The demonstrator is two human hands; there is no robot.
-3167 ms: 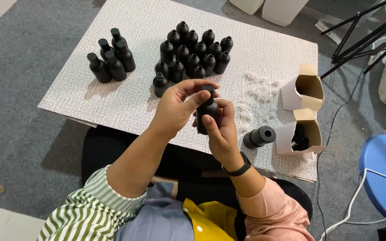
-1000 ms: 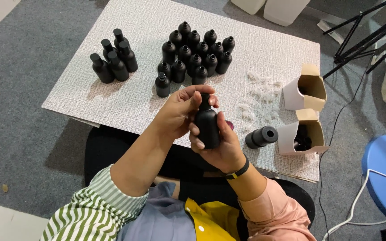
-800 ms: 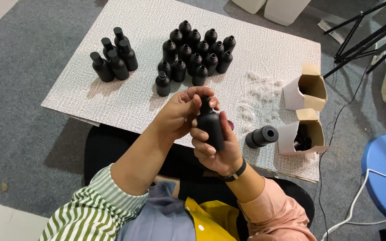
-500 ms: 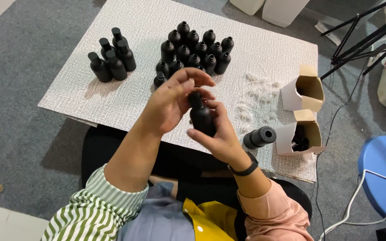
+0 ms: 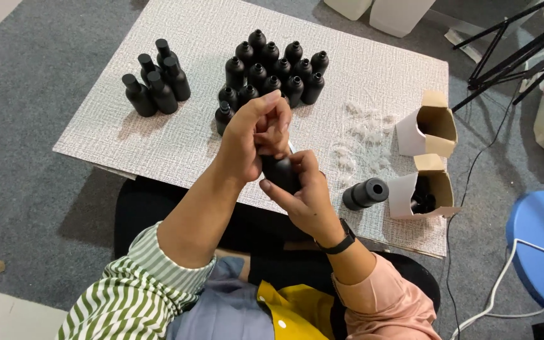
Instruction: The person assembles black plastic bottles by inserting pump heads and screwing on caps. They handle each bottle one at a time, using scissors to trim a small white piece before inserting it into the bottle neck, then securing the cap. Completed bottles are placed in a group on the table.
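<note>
The right hand (image 5: 303,195) is closed around the body of a black bottle (image 5: 279,171), above the near edge of the white board (image 5: 158,132). Its long axis points toward 11 o'clock, where the left hand (image 5: 253,135) pinches the top; the neck is hidden.
</note>
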